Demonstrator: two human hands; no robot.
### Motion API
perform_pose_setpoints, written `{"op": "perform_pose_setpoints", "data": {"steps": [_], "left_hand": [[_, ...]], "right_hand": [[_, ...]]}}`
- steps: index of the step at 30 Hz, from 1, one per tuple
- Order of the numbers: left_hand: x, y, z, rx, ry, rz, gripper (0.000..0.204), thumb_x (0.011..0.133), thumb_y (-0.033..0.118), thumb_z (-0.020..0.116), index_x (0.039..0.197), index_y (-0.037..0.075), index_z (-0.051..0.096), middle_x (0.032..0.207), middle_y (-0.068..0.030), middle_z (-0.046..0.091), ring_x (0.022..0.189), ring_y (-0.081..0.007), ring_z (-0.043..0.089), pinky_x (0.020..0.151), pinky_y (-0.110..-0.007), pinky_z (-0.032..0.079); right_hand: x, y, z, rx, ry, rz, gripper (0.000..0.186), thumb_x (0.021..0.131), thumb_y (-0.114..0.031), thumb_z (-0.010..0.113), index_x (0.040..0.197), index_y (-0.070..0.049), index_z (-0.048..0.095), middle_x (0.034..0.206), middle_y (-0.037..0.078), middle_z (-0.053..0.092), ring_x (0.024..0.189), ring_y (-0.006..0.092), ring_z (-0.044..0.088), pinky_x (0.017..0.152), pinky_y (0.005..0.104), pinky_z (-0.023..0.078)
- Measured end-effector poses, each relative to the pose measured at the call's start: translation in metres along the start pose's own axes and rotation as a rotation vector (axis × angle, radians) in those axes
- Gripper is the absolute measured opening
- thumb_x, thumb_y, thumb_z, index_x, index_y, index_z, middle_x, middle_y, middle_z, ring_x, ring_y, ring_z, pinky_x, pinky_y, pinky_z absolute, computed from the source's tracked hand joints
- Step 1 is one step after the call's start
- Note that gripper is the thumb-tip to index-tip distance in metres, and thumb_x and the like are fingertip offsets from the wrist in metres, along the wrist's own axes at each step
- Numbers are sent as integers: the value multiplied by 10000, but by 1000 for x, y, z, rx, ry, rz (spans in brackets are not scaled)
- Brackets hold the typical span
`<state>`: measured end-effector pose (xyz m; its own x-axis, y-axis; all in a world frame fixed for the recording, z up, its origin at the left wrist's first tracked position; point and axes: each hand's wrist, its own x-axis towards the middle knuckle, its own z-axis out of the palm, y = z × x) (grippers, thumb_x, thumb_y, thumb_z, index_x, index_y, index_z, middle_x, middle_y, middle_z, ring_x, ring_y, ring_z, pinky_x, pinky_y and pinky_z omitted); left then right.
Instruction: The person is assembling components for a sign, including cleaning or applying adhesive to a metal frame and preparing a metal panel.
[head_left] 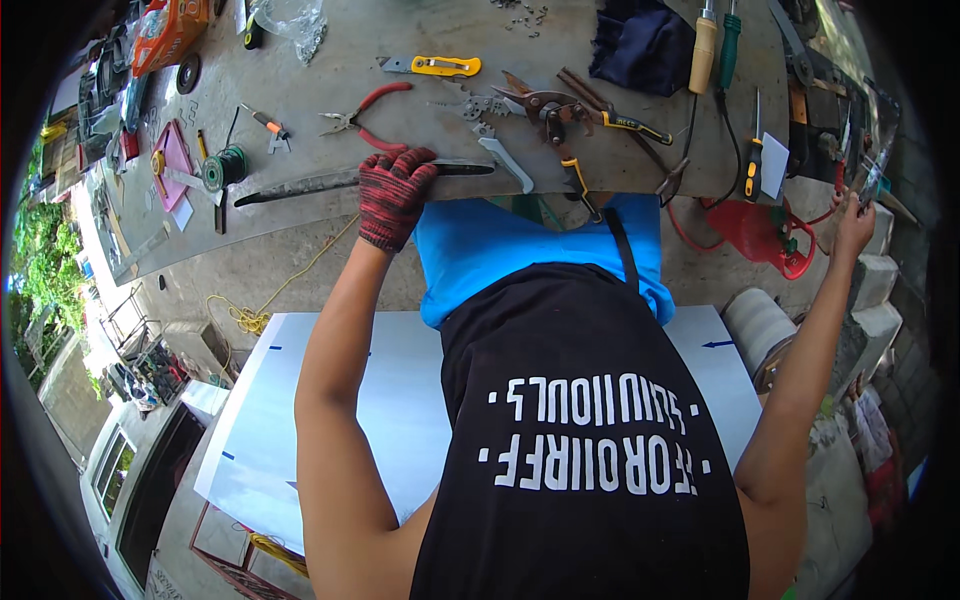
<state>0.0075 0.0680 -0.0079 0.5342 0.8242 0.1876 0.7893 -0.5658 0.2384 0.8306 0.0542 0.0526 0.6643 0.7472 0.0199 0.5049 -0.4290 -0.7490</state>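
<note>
My left hand (395, 197), in a red and black knitted glove, is closed over a long dark blade-like strip (300, 186) at the table's near edge. The strip is slightly curved, tapers at its left end and sticks out on both sides of the glove. Just beyond the glove lie red-handled pliers (352, 120). My right hand (854, 222), bare, reaches far out to the right. Its fingers are closed at a shiny, silvery object (876, 172) too small and distorted to name. Near it is a red-handled tool (840, 178).
On the grey table (300, 90) lie a yellow utility knife (446, 66), tin snips (550, 105), a green wire spool (224, 168), a screwdriver (753, 165), two corded soldering irons (703, 50) and dark cloth (642, 45). A red gas cylinder (750, 235) stands below the right edge.
</note>
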Motion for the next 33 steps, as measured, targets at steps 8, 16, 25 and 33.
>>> {"op": "perform_pose_setpoints", "data": {"steps": [8, 16, 25, 33], "left_hand": [[-3, -3, 2, -14, 31, 29, 249, 777, 118, 675, 1012, 189, 716, 1154, -11, 742, 1083, -279, 685, 933, -484, 477], [-5, -2, 4, 9, -29, -9, 241, 861, 174, 651, 1076, 237, 741, 1208, 14, 727, 1128, -260, 663, 1015, -485, 444], [-6, -4, 5, 46, -17, 1, 252, 866, 169, 641, 1090, 240, 733, 1206, 21, 722, 1121, -256, 661, 997, -478, 448], [-6, -5, 7, 43, -24, 6, 241, 880, 167, 633, 1092, 238, 723, 1208, 21, 719, 1113, -255, 661, 988, -479, 447]], "right_hand": [[-35, -48, -10, 44, 18, -36, 301, 1063, -167, 600, 1267, 49, 554, 1124, 173, 763, 847, 216, 763, 756, 333, 636], [-47, -42, -34, 31, 62, -125, 341, 1053, -171, 613, 1313, 40, 547, 1124, 166, 765, 824, 204, 760, 730, 323, 637], [-62, -33, -55, 58, 69, -103, 327, 1052, -151, 605, 1311, 36, 537, 1146, 184, 754, 850, 229, 761, 746, 342, 648], [-78, -38, -59, 62, 60, -86, 308, 1060, -147, 596, 1302, 28, 520, 1174, 187, 747, 861, 232, 753, 759, 343, 647]]}}
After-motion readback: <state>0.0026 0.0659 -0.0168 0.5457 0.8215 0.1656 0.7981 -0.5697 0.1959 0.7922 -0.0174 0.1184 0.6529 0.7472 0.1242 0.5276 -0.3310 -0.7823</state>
